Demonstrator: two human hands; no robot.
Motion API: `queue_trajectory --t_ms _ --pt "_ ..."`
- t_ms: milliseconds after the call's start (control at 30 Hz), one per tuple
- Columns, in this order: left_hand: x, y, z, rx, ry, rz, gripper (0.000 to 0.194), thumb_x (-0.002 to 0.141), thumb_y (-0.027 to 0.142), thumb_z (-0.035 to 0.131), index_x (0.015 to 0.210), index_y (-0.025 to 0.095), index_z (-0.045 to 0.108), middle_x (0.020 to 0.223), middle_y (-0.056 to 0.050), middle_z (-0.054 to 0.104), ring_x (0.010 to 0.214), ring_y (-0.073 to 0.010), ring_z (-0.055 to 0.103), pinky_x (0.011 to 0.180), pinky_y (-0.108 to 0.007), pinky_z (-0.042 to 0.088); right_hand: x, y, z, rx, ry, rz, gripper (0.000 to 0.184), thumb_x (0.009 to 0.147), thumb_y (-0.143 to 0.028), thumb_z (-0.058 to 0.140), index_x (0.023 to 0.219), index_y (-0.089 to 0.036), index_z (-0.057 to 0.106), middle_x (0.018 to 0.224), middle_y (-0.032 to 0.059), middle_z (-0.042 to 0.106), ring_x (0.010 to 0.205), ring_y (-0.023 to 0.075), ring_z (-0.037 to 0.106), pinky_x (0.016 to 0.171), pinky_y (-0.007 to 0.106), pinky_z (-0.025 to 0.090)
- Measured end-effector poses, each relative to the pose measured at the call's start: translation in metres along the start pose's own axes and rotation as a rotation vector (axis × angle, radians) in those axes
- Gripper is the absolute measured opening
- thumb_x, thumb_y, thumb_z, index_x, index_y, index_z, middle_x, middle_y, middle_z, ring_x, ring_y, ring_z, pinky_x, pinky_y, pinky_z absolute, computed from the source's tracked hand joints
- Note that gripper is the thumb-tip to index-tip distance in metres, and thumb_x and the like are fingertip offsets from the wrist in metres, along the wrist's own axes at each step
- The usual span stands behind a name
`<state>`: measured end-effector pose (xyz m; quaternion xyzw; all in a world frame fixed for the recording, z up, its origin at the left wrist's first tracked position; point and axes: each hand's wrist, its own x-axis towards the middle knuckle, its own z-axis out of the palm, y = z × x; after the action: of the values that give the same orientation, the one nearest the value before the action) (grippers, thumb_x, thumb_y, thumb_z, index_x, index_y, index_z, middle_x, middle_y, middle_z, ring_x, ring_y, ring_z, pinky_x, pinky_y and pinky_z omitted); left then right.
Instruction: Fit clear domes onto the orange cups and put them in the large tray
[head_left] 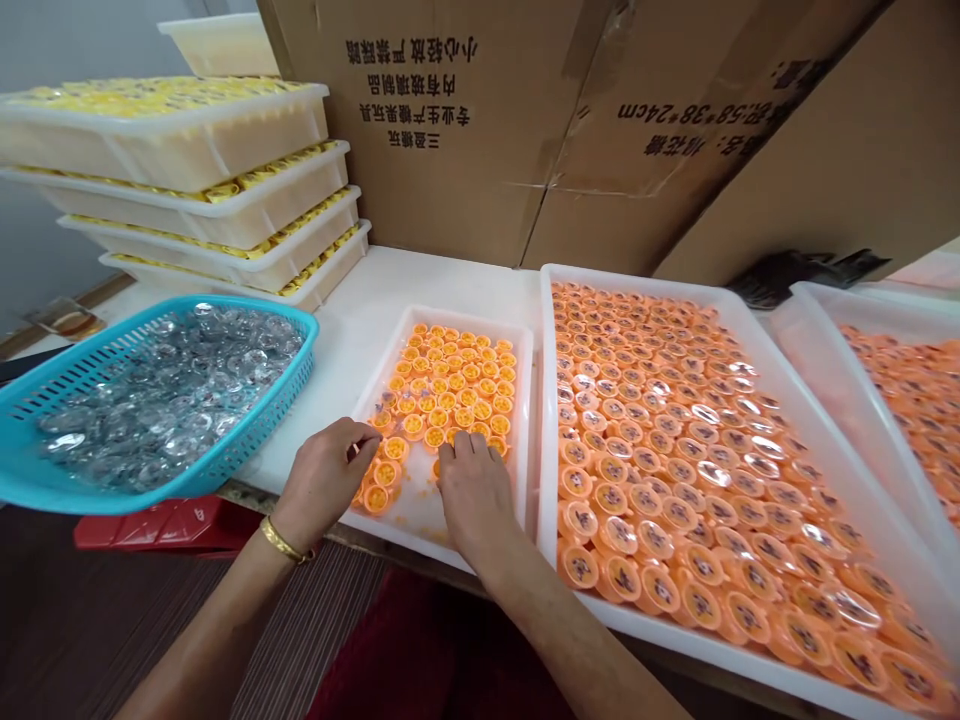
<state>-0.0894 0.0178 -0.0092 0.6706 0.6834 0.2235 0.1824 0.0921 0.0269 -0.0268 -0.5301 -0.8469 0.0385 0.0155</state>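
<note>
The left hand [324,475] and right hand [474,495] reach over orange cups [457,382] in a white tray [412,512], mid-frame; I cannot tell if either grip holds one; blue basket [279,408] at frame left

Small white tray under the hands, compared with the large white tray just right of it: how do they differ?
The small tray is narrower and shorter than the large tray. Cups in the small one mostly show yellow pieces inside; those in the large one have shiny printed tops. The small tray has bare floor at its near end, while the large tray is packed. Both hold orange cups.
</note>
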Motion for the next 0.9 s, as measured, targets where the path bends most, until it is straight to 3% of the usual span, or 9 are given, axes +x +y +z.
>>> queue_trajectory --t_ms 200,333,467,733,900 --pt "0.010 -0.015 0.000 0.204 0.054 0.015 0.020 0.085 0.024 0.049 0.087 0.018 0.069 0.082 -0.003 0.063 0.068 -0.0169 0.059 0.065 -0.030 0.041 -0.011 -0.001 0.002 0.107 0.021 0.001 0.018 0.077 -0.013 0.057 0.095 -0.012 0.061 0.094 0.0118 0.060 0.091 0.0285 0.053 0.078 0.042 0.045" --pt "0.022 -0.005 0.014 0.366 0.004 0.151 0.020 0.086 0.022 0.049 0.090 0.017 0.068 0.089 -0.007 0.063 0.083 -0.0210 0.060 0.072 -0.032 0.043 -0.021 0.002 -0.004 0.348 0.056 0.069 0.017 0.076 -0.016 0.058 0.093 -0.015 0.057 0.094 0.0093 0.062 0.092 0.0260 0.056 0.082 0.040 0.045" --pt "0.033 0.007 0.028 0.460 -0.039 0.166 0.024 0.086 0.020 0.045 0.084 0.016 0.068 0.091 -0.010 0.064 0.089 -0.0245 0.060 0.074 -0.034 0.044 -0.030 0.002 -0.003 0.579 0.001 0.180 0.020 0.074 -0.013 0.057 0.093 -0.018 0.053 0.084 0.0056 0.063 0.080 0.0223 0.060 0.075 0.037 0.048" --pt "0.042 0.010 0.036 0.411 -0.053 0.097 0.026 0.083 0.017 0.043 0.067 0.016 0.064 0.083 -0.010 0.062 0.081 -0.0245 0.061 0.066 -0.033 0.041 -0.038 0.001 0.011 0.981 0.129 0.245 0.025 0.073 -0.010 0.054 0.096 -0.021 0.054 0.097 0.0040 0.058 0.079 0.0153 0.060 0.069 0.029 0.052" --pt "0.041 0.006 0.026 0.284 -0.059 0.066 0.020 0.081 0.024 0.047 0.066 0.019 0.059 0.075 -0.004 0.059 0.071 -0.0188 0.058 0.062 -0.029 0.039 -0.039 0.003 0.009 1.038 0.217 0.270 0.029 0.071 -0.008 0.056 0.097 -0.021 0.057 0.098 0.0038 0.057 0.080 0.0150 0.059 0.067 0.028 0.053"
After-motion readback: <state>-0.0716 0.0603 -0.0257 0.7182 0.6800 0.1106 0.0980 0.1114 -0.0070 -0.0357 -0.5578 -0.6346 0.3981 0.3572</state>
